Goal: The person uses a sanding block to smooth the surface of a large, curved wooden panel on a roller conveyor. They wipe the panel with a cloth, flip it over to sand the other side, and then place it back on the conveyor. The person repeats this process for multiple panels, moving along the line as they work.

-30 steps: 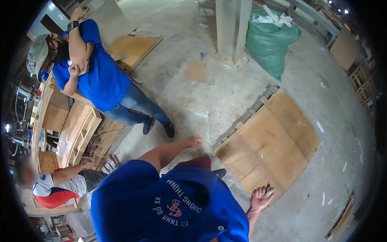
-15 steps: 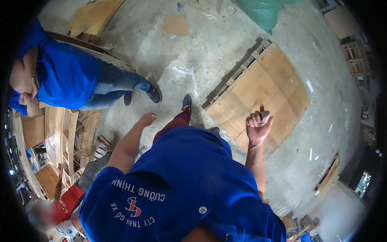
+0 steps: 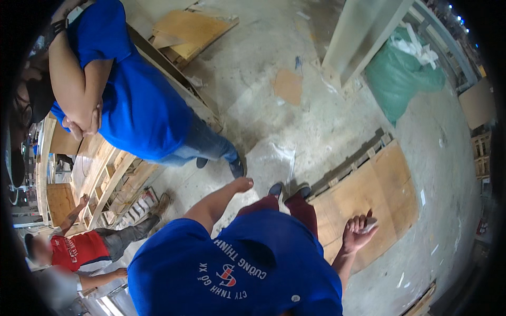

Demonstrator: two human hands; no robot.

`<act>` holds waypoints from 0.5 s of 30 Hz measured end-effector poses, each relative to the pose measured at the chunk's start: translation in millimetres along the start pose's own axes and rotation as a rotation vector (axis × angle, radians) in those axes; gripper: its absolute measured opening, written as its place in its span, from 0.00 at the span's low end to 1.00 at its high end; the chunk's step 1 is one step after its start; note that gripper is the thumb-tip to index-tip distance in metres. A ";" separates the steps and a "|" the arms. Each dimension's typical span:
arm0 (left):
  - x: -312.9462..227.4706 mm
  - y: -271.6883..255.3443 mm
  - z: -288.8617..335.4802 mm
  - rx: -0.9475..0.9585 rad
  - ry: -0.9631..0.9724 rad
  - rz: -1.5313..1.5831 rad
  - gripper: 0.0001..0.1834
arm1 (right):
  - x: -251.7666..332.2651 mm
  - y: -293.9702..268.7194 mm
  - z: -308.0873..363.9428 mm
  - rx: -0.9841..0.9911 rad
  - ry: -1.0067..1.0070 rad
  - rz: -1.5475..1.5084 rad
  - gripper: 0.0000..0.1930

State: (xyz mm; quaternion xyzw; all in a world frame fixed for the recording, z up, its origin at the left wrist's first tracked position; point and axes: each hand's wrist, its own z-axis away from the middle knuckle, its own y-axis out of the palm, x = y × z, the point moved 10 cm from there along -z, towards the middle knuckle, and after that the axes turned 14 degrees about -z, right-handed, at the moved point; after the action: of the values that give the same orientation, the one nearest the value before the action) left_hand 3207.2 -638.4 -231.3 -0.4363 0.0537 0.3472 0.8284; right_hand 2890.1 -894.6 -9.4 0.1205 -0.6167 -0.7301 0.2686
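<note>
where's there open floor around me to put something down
Bare concrete floor lies ahead, between the plywood sheet on its pallet, the pale column and the green sack. Your left is crowded: a co-worker in blue, wooden frames and a crouching person.

A woodworking shop, by every sign. Bare concrete floor [image 3: 316,121], stained and scattered with scraps. Plywood sheets [image 3: 369,200] on a low pallet at right, more boards [image 3: 192,31] stacked far left. Unfinished wooden frames [image 3: 113,179] leaning at left, with cut panels [image 3: 60,203] beside them. A full green sack [image 3: 403,79] of waste by a pale pillar [image 3: 363,37] at far right. More wooden crates [image 3: 480,155] along the right edge. People in matching blue work shirts [image 3: 142,105].
</note>
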 end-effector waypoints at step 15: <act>46.9 -45.1 -4.6 0.094 -0.122 -0.327 0.17 | -11.9 -36.4 -145.6 -0.012 0.100 -0.130 0.36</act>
State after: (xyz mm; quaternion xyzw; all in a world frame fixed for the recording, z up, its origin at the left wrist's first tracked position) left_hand 3271.5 -634.2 -221.6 -0.3784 -0.0520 0.2310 0.8949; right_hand 2964.9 -1006.4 -77.0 0.1951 -0.5891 -0.7427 0.2516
